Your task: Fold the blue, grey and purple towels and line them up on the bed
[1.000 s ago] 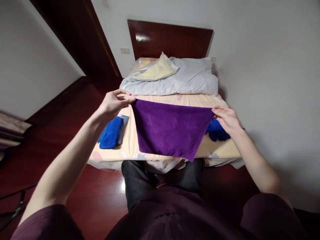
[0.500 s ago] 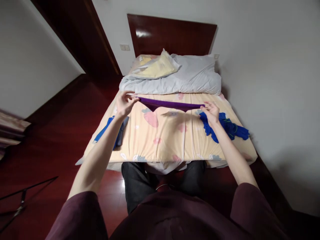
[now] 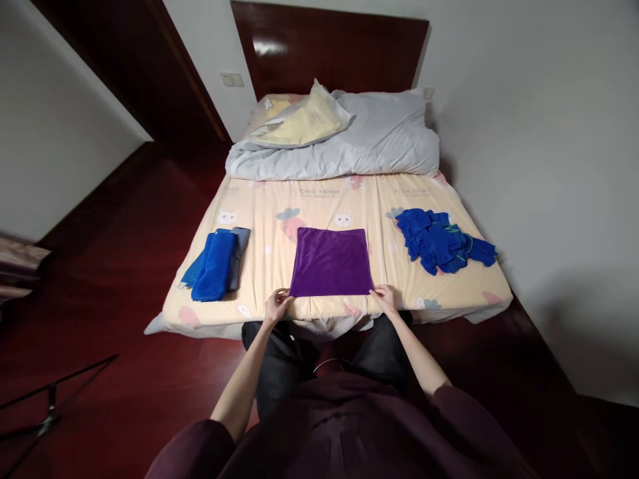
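Note:
A purple cloth [image 3: 331,263], roughly square, lies spread flat near the front edge of the bed. My left hand [image 3: 277,307] pinches its near left corner, and my right hand [image 3: 385,301] pinches the near right one. To the left of it are folded blue and grey-blue cloths [image 3: 214,266], one on another. On the right lies a crumpled heap of blue cloth [image 3: 436,239] with thin green lines on it.
The bed [image 3: 264,199] has a cream sheet with printed figures. A grey quilt [image 3: 389,133] and a yellow pillow or cloth [image 3: 314,123] are bunched by the dark headboard [image 3: 339,46]. A black metal stand [image 3: 50,399] is on the floor at left.
The purple cloth, earlier stretched in the air between both hands, now lies flat on the bed. Both hands have come down and nearer to me, still at its corners.

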Motion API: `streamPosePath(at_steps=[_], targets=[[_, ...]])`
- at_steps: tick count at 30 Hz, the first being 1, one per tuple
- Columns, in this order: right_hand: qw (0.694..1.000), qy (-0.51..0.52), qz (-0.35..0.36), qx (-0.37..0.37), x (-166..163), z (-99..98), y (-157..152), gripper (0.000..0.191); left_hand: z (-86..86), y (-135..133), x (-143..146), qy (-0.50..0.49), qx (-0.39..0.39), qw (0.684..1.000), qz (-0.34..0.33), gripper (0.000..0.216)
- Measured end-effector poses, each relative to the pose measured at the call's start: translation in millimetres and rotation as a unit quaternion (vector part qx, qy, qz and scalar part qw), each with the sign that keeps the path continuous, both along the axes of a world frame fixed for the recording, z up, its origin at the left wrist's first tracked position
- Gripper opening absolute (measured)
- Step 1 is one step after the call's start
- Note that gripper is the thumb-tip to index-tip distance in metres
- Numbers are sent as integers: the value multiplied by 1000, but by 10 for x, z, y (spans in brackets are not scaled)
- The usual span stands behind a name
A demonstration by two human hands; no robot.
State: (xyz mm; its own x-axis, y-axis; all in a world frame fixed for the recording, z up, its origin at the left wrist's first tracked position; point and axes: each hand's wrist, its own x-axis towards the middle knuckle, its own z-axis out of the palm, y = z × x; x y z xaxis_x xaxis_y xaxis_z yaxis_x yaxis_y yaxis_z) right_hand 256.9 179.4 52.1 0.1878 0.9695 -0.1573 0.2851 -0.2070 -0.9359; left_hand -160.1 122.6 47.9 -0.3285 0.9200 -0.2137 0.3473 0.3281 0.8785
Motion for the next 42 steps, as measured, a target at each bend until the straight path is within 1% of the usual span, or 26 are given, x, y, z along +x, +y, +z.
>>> streamPosePath(at_steps=[1, 3, 6, 8, 11, 14, 18, 21, 23, 25, 27, 29, 30, 32, 34, 36, 38, 40, 42], targets=[[1000, 4, -13, 2, 3, -26, 22, 50, -28, 10, 3, -11, -3, 1000, 17, 49], [999, 14, -28, -5, 10, -23, 78, 48, -23, 74, 10, -21, -8, 999, 44, 47], [999, 35, -28, -20, 49, 22, 114, 45, 59, 159, 21, -30, -15, 998, 56, 43], [998, 50, -25, -28, 109, 25, 86, 47, 116, 144, 17, -28, -16, 998, 59, 42], [997, 63, -28, -42, 242, -32, -9, 56, 158, -5, -15, -29, -10, 997, 65, 45], [997, 53, -17, -63, 377, -109, -132, 61, 123, -237, -51, -36, -2, 997, 64, 45], [995, 41, 30, -86, 484, -167, -275, 56, -10, -516, -64, -22, -14, 997, 67, 43], [988, 51, 72, -123, 511, -187, -268, 48, -89, -615, -53, 4, -24, 997, 76, 41], [987, 51, 89, -120, 516, -193, -154, 43, -97, -629, -30, 34, -32, 997, 63, 39], [993, 36, 73, -81, 506, -183, 68, 38, -66, -618, 26, 88, -32, 995, 39, 36], [999, -1, 48, -21, 463, -150, 391, 32, -9, -589, 130, 171, 1, 985, 19, 32], [997, -49, 47, 34, 374, -93, 790, 24, 59, -524, 268, 247, 56, 967, -10, 30], [994, -71, 58, 53, 311, -59, 1004, 20, 93, -466, 336, 271, 81, 959, -34, 30], [987, -116, 92, 68, 157, 8, 1433, 15, 156, -267, 438, 280, 113, 948, -100, 30], [974, -170, 131, 70, -15, 51, 1820, 17, 207, 66, 466, 269, 128, 940, -164, 32], [958, -224, 163, 75, -172, 46, 2131, 22, 243, 526, 418, 261, 131, 933, -208, 34], [945, -260, 184, 73, -290, -10, 2355, 25, 268, 1071, 330, 261, 125, 927, -239, 35], [940, -273, 198, 62, -360, -97, 2509, 26, 279, 1632, 248, 256, 119, 923, -260, 35], [939, -272, 201, 53, -385, -184, 2617, 24, 271, 2142, 196, 233, 111, 931, -258, 32]])
